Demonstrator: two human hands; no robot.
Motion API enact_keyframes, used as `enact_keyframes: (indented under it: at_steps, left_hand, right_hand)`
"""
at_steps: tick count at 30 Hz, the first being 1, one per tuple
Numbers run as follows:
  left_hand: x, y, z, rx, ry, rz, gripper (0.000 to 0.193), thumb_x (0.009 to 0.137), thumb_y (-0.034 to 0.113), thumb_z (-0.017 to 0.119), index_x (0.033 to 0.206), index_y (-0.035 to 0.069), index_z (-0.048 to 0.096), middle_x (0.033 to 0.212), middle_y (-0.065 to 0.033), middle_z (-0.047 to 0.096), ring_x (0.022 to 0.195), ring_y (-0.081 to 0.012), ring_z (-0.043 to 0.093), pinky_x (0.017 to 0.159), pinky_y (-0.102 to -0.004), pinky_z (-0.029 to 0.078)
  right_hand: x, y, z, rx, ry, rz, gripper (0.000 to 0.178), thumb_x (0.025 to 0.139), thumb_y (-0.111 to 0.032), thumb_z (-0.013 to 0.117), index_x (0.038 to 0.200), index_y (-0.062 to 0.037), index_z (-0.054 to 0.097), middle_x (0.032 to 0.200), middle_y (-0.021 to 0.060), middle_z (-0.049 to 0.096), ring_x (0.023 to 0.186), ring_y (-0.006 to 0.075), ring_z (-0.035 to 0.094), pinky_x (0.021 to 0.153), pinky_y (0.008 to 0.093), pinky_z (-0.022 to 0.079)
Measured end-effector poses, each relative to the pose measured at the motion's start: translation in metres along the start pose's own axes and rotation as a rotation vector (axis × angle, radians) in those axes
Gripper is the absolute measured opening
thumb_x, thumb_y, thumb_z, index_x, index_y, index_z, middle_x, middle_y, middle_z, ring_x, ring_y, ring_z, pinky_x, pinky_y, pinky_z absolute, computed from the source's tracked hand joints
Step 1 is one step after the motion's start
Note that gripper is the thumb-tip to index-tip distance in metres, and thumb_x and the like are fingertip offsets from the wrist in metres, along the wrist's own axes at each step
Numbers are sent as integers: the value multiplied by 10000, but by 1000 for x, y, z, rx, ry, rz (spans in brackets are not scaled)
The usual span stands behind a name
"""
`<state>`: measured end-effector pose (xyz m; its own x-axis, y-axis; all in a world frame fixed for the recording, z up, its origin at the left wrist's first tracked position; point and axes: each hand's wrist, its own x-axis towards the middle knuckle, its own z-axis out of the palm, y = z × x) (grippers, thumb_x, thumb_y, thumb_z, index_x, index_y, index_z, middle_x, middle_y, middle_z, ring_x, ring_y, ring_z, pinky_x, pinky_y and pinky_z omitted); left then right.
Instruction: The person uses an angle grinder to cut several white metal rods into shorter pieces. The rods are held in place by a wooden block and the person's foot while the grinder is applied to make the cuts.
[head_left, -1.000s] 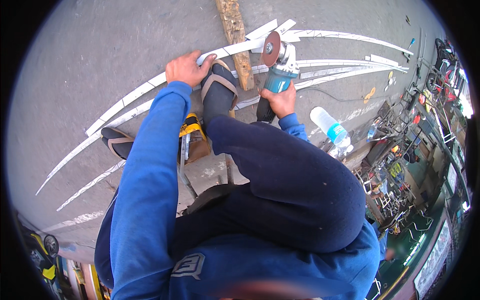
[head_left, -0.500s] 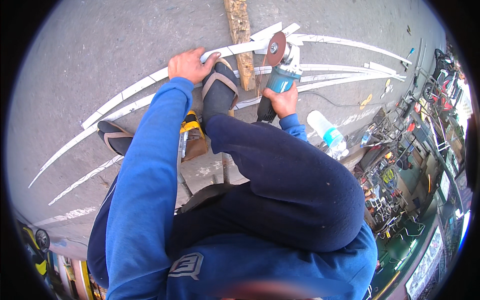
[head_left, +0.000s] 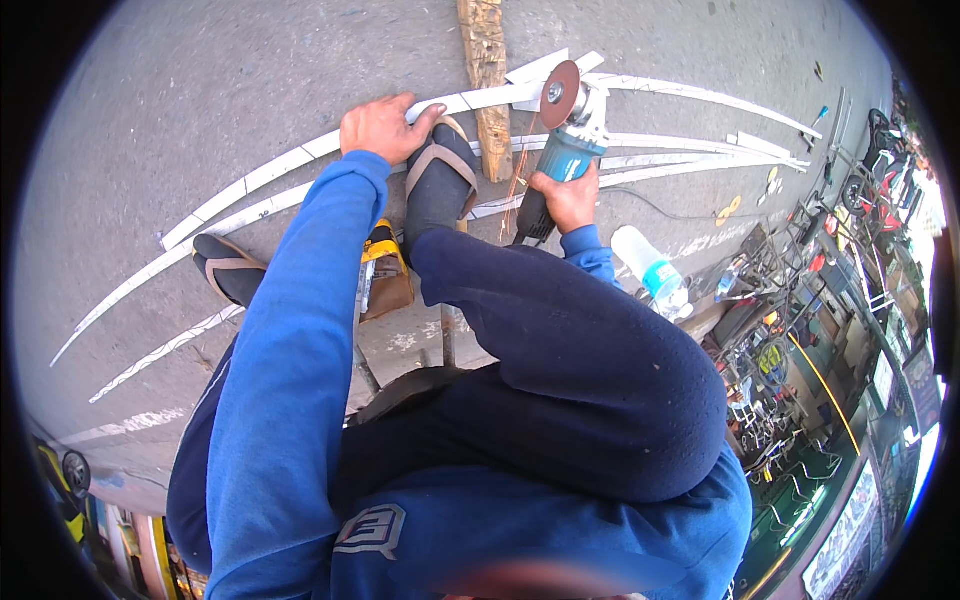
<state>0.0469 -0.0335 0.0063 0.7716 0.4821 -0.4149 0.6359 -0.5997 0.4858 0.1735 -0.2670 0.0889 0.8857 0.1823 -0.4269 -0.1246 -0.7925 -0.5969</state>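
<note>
My right hand (head_left: 568,197) is wrapped round the body of a teal-and-black angle grinder (head_left: 572,158). Its reddish-brown disc (head_left: 562,92) meets a long, curved white strip (head_left: 290,160), and thin orange sparks fall toward me. My left hand (head_left: 385,130) grips that strip to the left, fingers over its far edge, thumb near my sandalled foot (head_left: 440,178). Dark pencil-like lines cross the strip. Under it lies a rough wooden block (head_left: 485,65). The exact contact of disc and strip is partly hidden by the disc.
Other curved white strips (head_left: 165,355) lie on the grey pavement. A clear bottle with a blue label (head_left: 655,270) lies right of my knee. A yellow-and-black tool (head_left: 382,240) sits between my legs. The grinder's cord (head_left: 665,212) trails right. Metal frames and clutter (head_left: 790,370) fill the right side.
The sparks below the disc are more spread and brighter. The grinder has shifted very slightly to the right; my left hand keeps its hold on the strip.
</note>
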Motion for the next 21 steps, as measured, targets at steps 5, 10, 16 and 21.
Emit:
enact_keyframes:
  at_steps: [5, 10, 16, 21]
  left_hand:
    - [-1, -1, 2, 2, 30, 8, 583, 899, 675, 533, 930, 131, 742, 806, -109, 731, 769, -306, 719, 655, -444, 566]
    - [0, -2, 4, -1, 27, 11, 583, 898, 675, 535, 930, 132, 742, 810, -112, 730, 772, -307, 718, 659, -447, 566]
    - [1, -1, 3, -9, 37, 10, 583, 898, 677, 535, 907, 131, 738, 815, -108, 726, 775, -306, 715, 663, -446, 565]
    - [0, -2, 4, -28, 59, 13, 578, 895, 680, 538, 890, 138, 737, 801, -110, 723, 762, -312, 712, 655, -451, 563]
  right_hand:
    - [12, 17, 0, -30, -5, -96, 585, 573, -166, 875, 1041, 39, 591, 911, 138, 680, 789, 234, 660, 731, 374, 550]
    - [17, 27, -1, -64, -23, -80, 575, 572, -156, 867, 1037, 38, 591, 896, 127, 681, 772, 220, 659, 711, 363, 552]
    - [-14, 21, 1, 79, -20, -31, 584, 575, -148, 857, 1063, 34, 592, 924, 126, 685, 796, 211, 662, 724, 366, 552]
    - [-21, 32, 1, -5, -24, 13, 623, 577, -148, 857, 1102, 37, 577, 954, 125, 682, 827, 215, 661, 747, 367, 550]
